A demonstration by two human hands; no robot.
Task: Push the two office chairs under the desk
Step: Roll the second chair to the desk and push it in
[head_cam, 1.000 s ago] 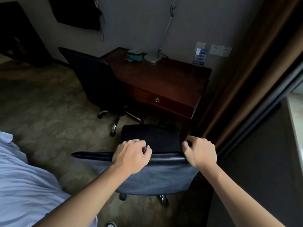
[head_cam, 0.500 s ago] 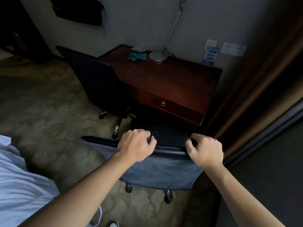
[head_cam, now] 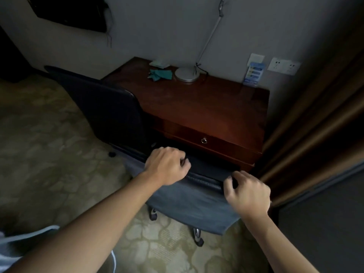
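Note:
A dark wooden desk with one drawer stands against the wall. The near office chair faces it, grey backrest toward me, and its black seat reaches under the desk's front edge. My left hand grips the top edge of that backrest on the left. My right hand curls its fingers over the same edge on the right. The second office chair, dark and seen from behind, stands at the desk's left corner and touches the near chair's left side.
On the desk's far side sit a round lamp base, a teal cloth and a blue card. Brown curtains hang close on the right. Patterned carpet spreads to the left, with white bedding at lower left.
The near chair has rolled forward with both hands on its backrest, and its seat has slid beneath the desk's edge. My view has come closer to the desk.

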